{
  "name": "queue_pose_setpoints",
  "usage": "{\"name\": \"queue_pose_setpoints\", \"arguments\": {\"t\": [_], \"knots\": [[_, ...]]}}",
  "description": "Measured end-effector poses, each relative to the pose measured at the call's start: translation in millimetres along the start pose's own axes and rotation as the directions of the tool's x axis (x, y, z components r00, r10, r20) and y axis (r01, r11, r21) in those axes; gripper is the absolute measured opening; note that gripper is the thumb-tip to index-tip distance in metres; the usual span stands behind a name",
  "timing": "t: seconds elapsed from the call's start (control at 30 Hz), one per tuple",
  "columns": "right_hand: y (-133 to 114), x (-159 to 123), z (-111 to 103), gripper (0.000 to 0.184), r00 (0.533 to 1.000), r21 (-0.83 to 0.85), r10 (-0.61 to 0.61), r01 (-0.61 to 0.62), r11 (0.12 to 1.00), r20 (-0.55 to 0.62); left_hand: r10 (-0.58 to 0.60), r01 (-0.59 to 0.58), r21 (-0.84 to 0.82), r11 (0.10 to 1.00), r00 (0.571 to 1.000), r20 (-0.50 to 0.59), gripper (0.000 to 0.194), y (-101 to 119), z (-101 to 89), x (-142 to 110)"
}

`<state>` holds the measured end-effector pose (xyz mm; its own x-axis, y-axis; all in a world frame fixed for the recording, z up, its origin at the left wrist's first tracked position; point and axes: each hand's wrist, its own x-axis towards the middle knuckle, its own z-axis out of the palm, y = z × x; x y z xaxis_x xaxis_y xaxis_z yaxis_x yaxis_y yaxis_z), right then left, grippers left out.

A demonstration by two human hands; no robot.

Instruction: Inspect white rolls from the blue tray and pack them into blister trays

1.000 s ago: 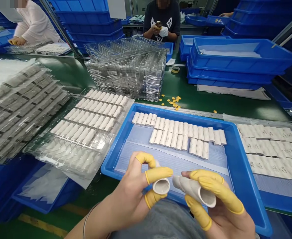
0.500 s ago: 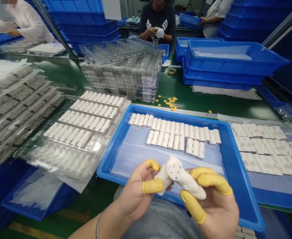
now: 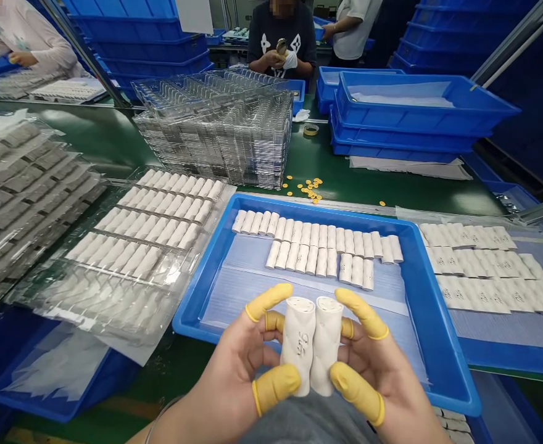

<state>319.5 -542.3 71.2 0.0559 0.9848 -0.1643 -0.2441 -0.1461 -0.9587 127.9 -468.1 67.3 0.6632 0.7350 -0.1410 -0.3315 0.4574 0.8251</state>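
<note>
My left hand (image 3: 241, 364), with yellow finger cots, grips a white cylinder part (image 3: 298, 342) held upright. My right hand (image 3: 373, 370), also in yellow cots, grips a second white cylinder (image 3: 326, 342) pressed side by side against the first. Both sit over the near edge of a blue tray (image 3: 438, 320) lined with pale foam, where two rows of the same white cylinders (image 3: 318, 243) lie at the far side.
A clear blister tray of white cylinders (image 3: 151, 228) lies left, with stacked filled trays (image 3: 21, 197) beyond. Empty clear trays (image 3: 216, 129) stack behind. More cylinders (image 3: 479, 265) lie right. Blue bins (image 3: 414, 117), loose yellow cots (image 3: 306, 188) and other people at the far side.
The two cylinders were apart and tilted with open ends toward me; both hands have turned them upright and brought them together side by side.
</note>
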Motion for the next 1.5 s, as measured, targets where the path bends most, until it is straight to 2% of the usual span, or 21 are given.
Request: {"name": "queue_pose_setpoints", "arguments": {"t": [0.13,0.27,0.4,0.63,0.83,0.93,1.07,1.27,1.5], "knots": [[-4.6,0.9,-3.0,0.057,0.994,0.100,0.028,-0.039,0.994,0.106,-0.024,0.030,-0.094,0.995,0.998,0.066,0.064,3.2,1.4,1.2],[-7.4,2.5,0.3,0.058,0.994,0.178,0.043,-0.061,0.982,0.104,-0.031,0.044,-0.129,0.991,0.994,0.101,0.061,5.9,2.6,5.1],[-4.9,4.3,1.6,0.065,0.992,0.201,0.046,-0.068,0.977,0.114,-0.043,0.055,-0.137,0.989,0.995,0.087,0.061,5.4,2.4,7.0],[-3.5,7.3,0.5,0.058,0.981,0.233,-0.003,-0.043,0.971,0.194,-0.038,0.045,-0.110,0.993,0.998,0.058,0.059,5.2,0.9,5.0],[-6.5,5.9,1.4,0.063,0.974,0.317,0.143,-0.193,0.928,0.174,-0.036,0.042,-0.116,0.992,0.998,0.051,0.057,8.4,2.9,7.0],[-7.0,6.0,0.7,0.063,0.971,0.340,0.151,-0.208,0.917,0.187,-0.036,0.042,-0.112,0.993,0.998,0.052,0.058,8.7,3.2,6.3],[-9.5,5.0,2.0,0.061,0.969,0.345,0.158,-0.216,0.914,0.188,-0.043,0.053,-0.125,0.991,0.995,0.085,0.058,8.1,2.7,3.8],[-16.1,3.1,6.7,0.055,0.979,0.266,0.180,-0.201,0.943,0.100,-0.034,0.052,-0.146,0.988,0.992,0.121,0.057,8.9,3.0,3.4],[-9.0,-0.5,4.0,0.057,0.987,0.188,0.131,-0.147,0.971,0.093,-0.031,0.052,-0.136,0.989,0.988,0.154,0.056,10.8,4.1,2.8]]}}
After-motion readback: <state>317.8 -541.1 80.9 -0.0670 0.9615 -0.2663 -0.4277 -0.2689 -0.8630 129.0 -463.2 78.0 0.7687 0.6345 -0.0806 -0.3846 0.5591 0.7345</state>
